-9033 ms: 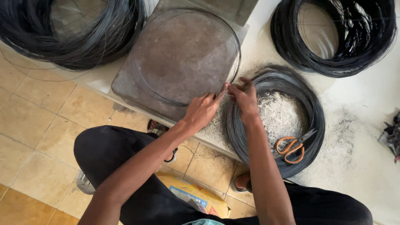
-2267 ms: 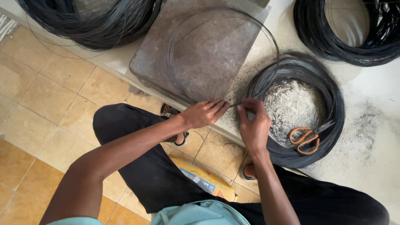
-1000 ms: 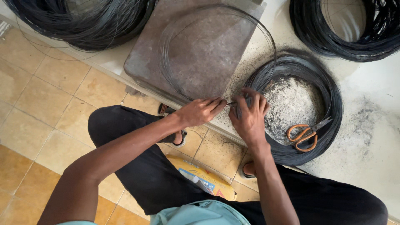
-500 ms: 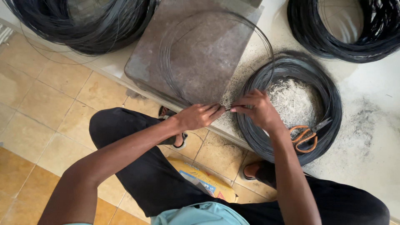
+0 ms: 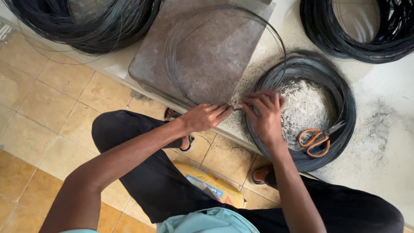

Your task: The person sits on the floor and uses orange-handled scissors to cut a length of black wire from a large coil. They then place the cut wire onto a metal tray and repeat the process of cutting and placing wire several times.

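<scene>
Head view, looking straight down at your lap and a low pale counter (image 5: pixel 388 142) in front of you. Your left hand (image 5: pixel 207 117) and right hand (image 5: pixel 264 114) meet at the counter's near edge, fingertips almost touching. Each grip is pinched shut on the same thin dark wire loop (image 5: pixel 224 51), at the point where its strands come together just between your hands.

The loop is a few turns of fine wire. It runs away from your fingers and lies across a square grey slab (image 5: pixel 202 47) on the counter. It looks light and springy: stiff enough to keep its round shape, thin enough to bend sharply and slip through a loose pinch. The cut ends are likely sharp. The safest hold seems to be where you have it now, at the gathered strands, with fingertips close together.

Under your right hand sits a thick coil of dark wire (image 5: pixel 336 86), with pale dust in its centre. Orange-handled scissors (image 5: pixel 317 139) rest on its near side. Two larger wire bundles lie at the far left (image 5: pixel 86 21) and far right (image 5: pixel 358 30). Tan floor tiles (image 5: pixel 51 103) and a yellow packet (image 5: pixel 211 183) lie below, by your knees.
</scene>
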